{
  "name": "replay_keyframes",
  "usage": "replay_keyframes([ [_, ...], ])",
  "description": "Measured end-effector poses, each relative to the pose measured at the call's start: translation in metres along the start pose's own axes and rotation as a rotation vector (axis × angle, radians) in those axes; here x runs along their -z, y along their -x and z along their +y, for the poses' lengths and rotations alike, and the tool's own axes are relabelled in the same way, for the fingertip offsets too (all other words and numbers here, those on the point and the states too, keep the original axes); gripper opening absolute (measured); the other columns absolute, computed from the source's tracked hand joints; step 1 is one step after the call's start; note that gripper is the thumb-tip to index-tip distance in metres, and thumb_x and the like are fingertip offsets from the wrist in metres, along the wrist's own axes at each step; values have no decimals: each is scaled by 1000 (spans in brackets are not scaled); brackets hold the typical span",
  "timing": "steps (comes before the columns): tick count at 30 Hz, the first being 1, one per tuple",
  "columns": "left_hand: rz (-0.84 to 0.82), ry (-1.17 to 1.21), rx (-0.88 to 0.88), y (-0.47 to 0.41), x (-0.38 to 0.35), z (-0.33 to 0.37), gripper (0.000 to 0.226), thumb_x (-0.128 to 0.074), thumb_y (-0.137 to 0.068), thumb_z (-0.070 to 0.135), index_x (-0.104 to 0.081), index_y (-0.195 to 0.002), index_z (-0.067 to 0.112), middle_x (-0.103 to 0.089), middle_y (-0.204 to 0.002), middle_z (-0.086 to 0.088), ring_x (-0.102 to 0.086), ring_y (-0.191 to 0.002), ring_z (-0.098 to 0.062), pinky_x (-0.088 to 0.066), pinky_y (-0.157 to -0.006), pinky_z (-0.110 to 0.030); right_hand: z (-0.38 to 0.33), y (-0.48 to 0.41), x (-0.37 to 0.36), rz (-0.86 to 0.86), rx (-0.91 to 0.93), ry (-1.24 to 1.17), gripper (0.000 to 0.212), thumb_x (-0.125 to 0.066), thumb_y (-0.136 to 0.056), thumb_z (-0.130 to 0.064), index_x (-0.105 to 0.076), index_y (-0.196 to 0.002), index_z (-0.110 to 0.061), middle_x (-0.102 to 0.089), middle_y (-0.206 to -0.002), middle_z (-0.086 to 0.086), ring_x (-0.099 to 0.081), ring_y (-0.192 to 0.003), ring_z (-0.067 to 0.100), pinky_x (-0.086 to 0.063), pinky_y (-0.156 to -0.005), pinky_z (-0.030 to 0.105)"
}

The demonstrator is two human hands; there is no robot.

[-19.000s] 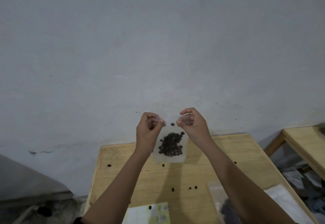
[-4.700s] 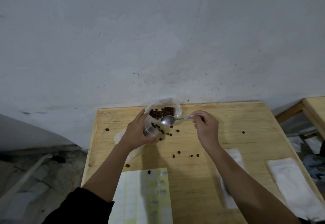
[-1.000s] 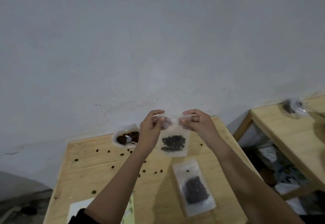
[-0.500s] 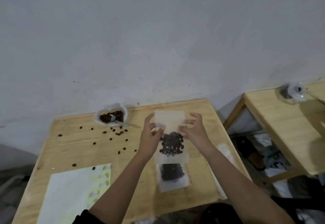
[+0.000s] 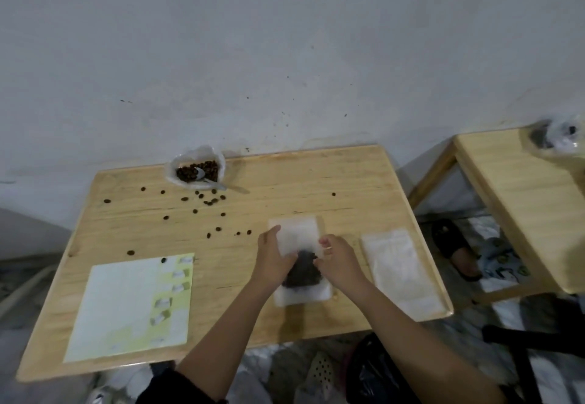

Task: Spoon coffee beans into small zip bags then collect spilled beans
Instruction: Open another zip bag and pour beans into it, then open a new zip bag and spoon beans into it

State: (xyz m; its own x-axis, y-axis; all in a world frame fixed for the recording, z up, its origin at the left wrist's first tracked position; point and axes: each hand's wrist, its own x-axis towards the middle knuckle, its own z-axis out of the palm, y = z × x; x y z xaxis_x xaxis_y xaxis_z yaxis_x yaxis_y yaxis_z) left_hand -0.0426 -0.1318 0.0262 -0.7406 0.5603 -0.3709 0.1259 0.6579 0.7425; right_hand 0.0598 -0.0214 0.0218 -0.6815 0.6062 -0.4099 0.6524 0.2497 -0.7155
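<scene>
Head cam, looking down at wooden table (image 5: 316, 182), grey wall behind.

L hand (image 5: 273, 258): at left edge of zip bag (image 5: 299, 235). Thumb up along the bag's upper part, fingers curled in over the dark part. Gripping that edge.

R hand (image 5: 342, 262): at the bag's right edge, fingers curled, pinching it. Some blur here, so exact finger placement is unclear.

The bag lies flat on the table, centre-front, between my two hands, long side running away from me. Its far half looks whitish and empty. Coffee beans (image 5: 302, 272) sit as a dark clump in the near half, partly under my fingers. Can't tell if it's one bag or two stacked.

Supply: clear plastic container (image 5: 202, 151) at far-left of the table, near the wall, with beans inside. Spoon (image 5: 218, 185) has its bowl in the beans and its handle out over the rim to the right, onto the wood.

Spilled beans (image 5: 209, 202) scattered loose on the wood, mostly in front of the container. A few strays are further left and one lies far right.

Pale sheet (image 5: 126, 305) w/ yellow-green strip at front-left; one bean on its far edge.

Stack of empty bags (image 5: 399, 273) just right of my R hand, apart from it.

Second table (image 5: 522, 207) to the right, w/ crumpled plastic bag (image 5: 557, 139) on top. Dark sandal (image 5: 456, 248) on the floor between the tables.
</scene>
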Motion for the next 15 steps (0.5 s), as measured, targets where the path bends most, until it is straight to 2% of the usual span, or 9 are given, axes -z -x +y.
replay_keyframes([
  [1,-6,-34,12,0,-1,0,67,-65,-85,9,-30,-142,9,-22,-146,-13,-36,-128,-25,-29,-89,-12,2,1,2,2,-6,-5,39,-63,-84,-9,-52,-121,-15,-49,-119,0,-50,-97,12,-41,-78,20],
  [3,11,-92,24,-1,-3,4,67,-67,-84,13,-32,-141,11,-14,-151,-12,-28,-136,-27,-32,-103,-24,7,1,11,22,-6,-6,36,-63,-85,-11,-55,-119,-15,-51,-119,-1,-51,-98,12,-41,-77,20],
  [5,64,-120,3,-2,-4,13,63,-66,-86,16,-34,-140,13,-8,-154,-9,-16,-141,-27,-32,-108,-34,11,2,28,65,-4,-10,32,-64,-85,-12,-56,-116,-14,-51,-114,-2,-50,-97,10,-39,-78,18],
  [7,134,-136,-77,-1,-7,29,53,-61,-89,16,-39,-137,13,-11,-154,-7,-11,-142,-25,-32,-105,-32,18,2,49,141,-13,-12,28,-65,-85,-12,-58,-112,-12,-55,-112,1,-52,-94,10,-40,-78,18],
  [10,167,-77,-257,1,-23,53,39,-57,-92,16,-47,-129,12,-28,-145,-6,-24,-135,-21,-27,-96,-19,35,5,78,291,-64,-29,25,-64,-84,-9,-61,-109,-7,-62,-110,8,-58,-97,18,-42,-81,21],
  [12,110,-15,-349,3,-41,66,31,-56,-92,14,-51,-122,12,-38,-131,-3,-40,-120,-17,-28,-90,-13,50,11,96,377,-114,-29,24,-64,-84,-8,-62,-108,-4,-64,-109,11,-59,-99,22,-41,-83,22],
  [14,12,-3,-355,7,-60,75,29,-54,-93,14,-50,-121,12,-41,-123,0,-45,-103,-9,-32,-82,-13,67,18,110,403,-180,-9,25,-63,-85,-9,-62,-109,-4,-64,-109,11,-59,-100,23,-39,-82,21],
  [15,-41,-19,-333,8,-71,77,30,-54,-94,15,-49,-123,11,-43,-122,-1,-46,-102,-9,-35,-81,-16,75,22,115,396,-210,13,26,-62,-85,-10,-61,-111,-4,-63,-110,11,-59,-100,23,-38,-80,21],
])
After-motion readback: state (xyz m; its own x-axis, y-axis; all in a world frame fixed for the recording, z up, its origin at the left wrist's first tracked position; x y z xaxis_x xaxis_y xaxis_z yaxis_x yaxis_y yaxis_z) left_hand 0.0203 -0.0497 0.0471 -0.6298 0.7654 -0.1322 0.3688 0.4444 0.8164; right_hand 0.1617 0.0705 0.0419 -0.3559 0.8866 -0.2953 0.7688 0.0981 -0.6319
